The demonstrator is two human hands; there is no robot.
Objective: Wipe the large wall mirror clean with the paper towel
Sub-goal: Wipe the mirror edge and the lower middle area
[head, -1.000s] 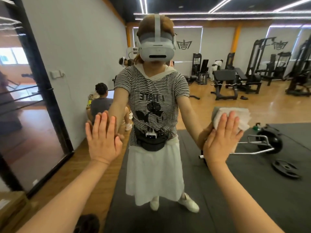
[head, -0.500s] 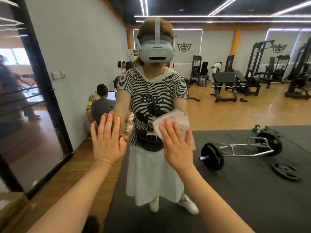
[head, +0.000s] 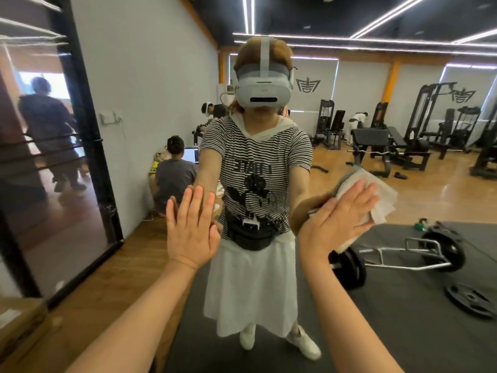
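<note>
Mirror (head: 150,76) bears two flat hands, right (head: 337,222) pressing one paper towel (head: 376,200).

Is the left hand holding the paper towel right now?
No. The left hand lies flat and bare on the mirror, while the paper towel sits under the right hand.

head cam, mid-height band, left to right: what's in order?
Black-framed glass door → left hand flat on the large wall mirror → reflected black waist bag → right hand pressing the white folded paper towel → reflected barbell frame with black plates.
</note>
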